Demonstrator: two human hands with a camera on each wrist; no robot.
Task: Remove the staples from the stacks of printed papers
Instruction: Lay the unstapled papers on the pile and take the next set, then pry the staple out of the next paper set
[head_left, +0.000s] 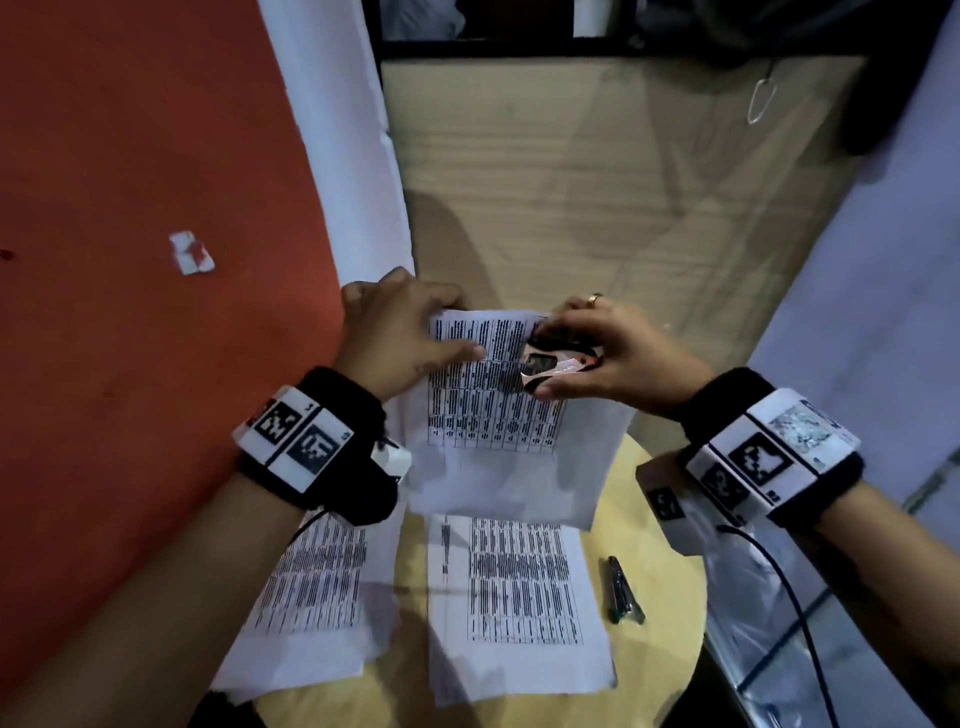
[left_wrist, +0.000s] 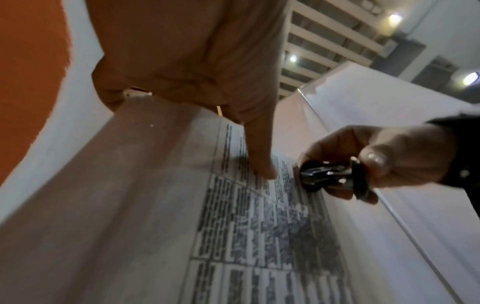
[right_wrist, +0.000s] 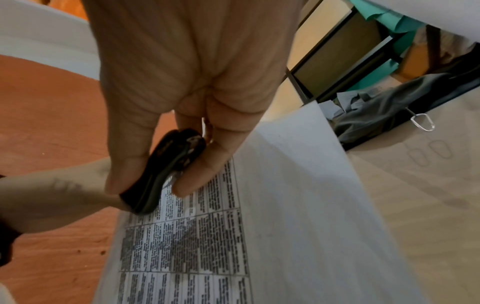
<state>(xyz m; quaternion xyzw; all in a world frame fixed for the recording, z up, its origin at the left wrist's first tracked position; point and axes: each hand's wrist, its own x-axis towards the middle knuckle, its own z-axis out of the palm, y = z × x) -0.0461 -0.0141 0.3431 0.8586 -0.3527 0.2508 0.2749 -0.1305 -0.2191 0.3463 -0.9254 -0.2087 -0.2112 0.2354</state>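
Note:
A stack of printed papers (head_left: 498, 415) is held up above the table. My left hand (head_left: 462, 327) grips its top left corner, with the thumb (left_wrist: 262, 162) lying on the printed page and the fingers curled behind the top edge. My right hand (head_left: 550, 358) pinches a black staple remover (head_left: 558, 364) between thumb and fingers, at the upper right of the page. The remover's metal claws (left_wrist: 314, 174) point at the paper (left_wrist: 259, 236) and sit close over the print (right_wrist: 207, 236). No staple is visible.
Two more printed stacks (head_left: 311, 582) (head_left: 519, 597) lie flat on the round yellow table (head_left: 660, 561). A small dark green tool (head_left: 626, 592) lies to their right. An orange wall (head_left: 130, 260) is on the left and a wooden panel (head_left: 597, 182) is behind.

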